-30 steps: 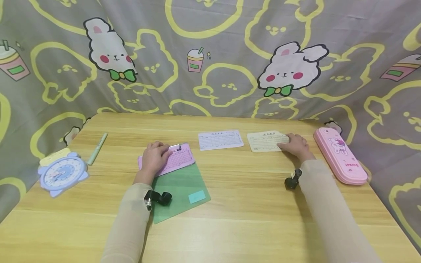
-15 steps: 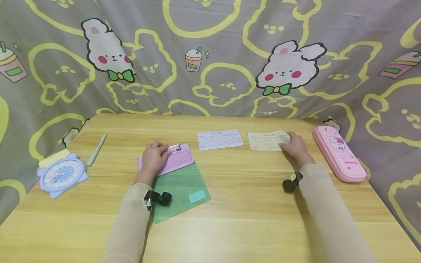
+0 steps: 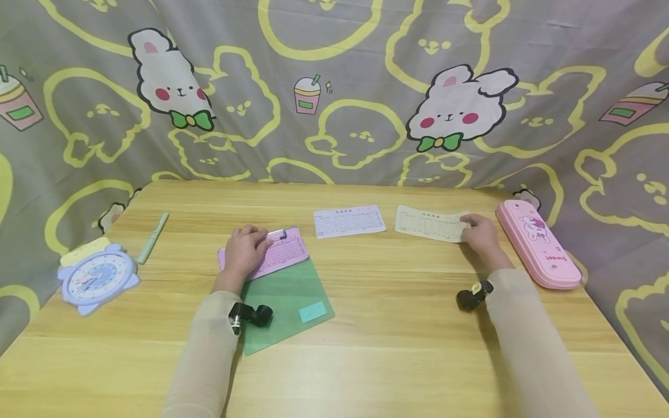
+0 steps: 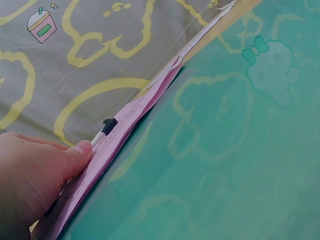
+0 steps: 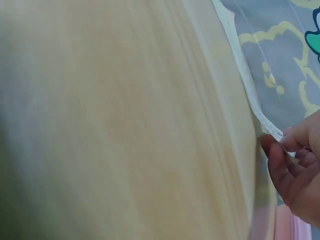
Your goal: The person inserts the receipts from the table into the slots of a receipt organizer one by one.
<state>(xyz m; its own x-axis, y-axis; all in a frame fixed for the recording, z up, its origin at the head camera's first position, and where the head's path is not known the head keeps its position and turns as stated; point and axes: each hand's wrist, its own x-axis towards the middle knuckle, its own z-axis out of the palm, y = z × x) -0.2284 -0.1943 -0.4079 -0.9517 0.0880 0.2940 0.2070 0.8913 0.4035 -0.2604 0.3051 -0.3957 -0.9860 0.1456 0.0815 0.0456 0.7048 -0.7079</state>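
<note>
In the head view my left hand (image 3: 243, 252) is at the far edge of a green clipboard (image 3: 287, 307), its fingers over the metal clip (image 3: 277, 234). Pink printed slips (image 3: 282, 253) lie under that clip. The left wrist view shows the thumb (image 4: 80, 154) pressed against the clip; the other fingers are mostly hidden behind it. My right hand (image 3: 482, 239) pinches the right end of a pale yellow printed slip (image 3: 431, 223) between thumb and fingers. Seen from the right wrist, the slip's edge (image 5: 267, 125) bends up into the fingertips. A lilac printed slip (image 3: 349, 222) lies left of the yellow one.
A pink pencil case (image 3: 538, 244) lies just right of my right hand. At the left are a green marker (image 3: 154, 238) and a blue clock-shaped item (image 3: 99, 277) with a yellow piece (image 3: 85, 251) behind it. A patterned curtain (image 3: 334, 116) hangs behind the wooden table (image 3: 407, 348).
My right hand has shifted to the right and slightly toward me, and the yellow slip has turned and slid right with it. The left hand and clipboard have stayed in place.
</note>
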